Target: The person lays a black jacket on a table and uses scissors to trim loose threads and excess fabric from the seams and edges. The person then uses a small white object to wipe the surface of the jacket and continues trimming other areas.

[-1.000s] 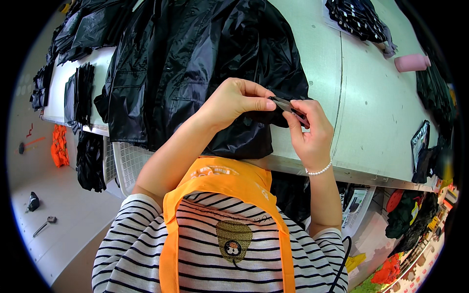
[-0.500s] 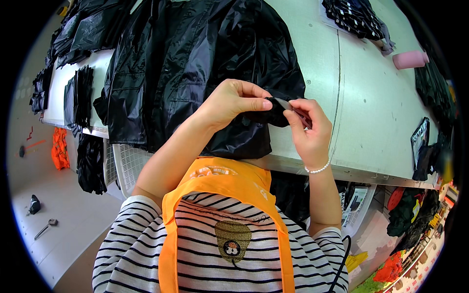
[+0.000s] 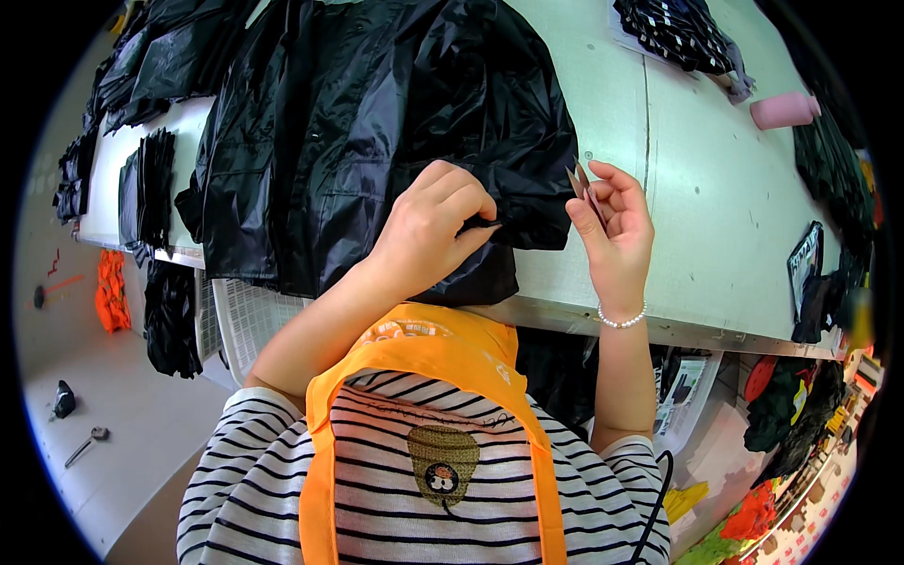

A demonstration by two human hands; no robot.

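A shiny black jacket (image 3: 353, 141) lies spread on the pale worktable in front of me. My left hand (image 3: 426, 224) is closed on it, pinching dark fabric near the end of the right-hand sleeve (image 3: 534, 212). Just right of that sleeve, apart from the cloth, my right hand (image 3: 620, 221) holds a pair of thread snips (image 3: 583, 184). Their pointed blades stand a little apart and aim up and to the left. The snips' lower part is hidden in my palm.
Folded black garments (image 3: 188, 42) are stacked at the far left, beside a smaller dark pile (image 3: 146, 184). A pink bottle (image 3: 785, 110) lies at the right near patterned dark cloth (image 3: 673, 36). A white plastic basket (image 3: 250, 320) stands below the table's front edge (image 3: 650, 325).
My right hand has drawn the snips away from the cloth, to the right. My left hand has lowered slightly and moved left, still gripping the fabric, and the sleeve end now lies flatter.
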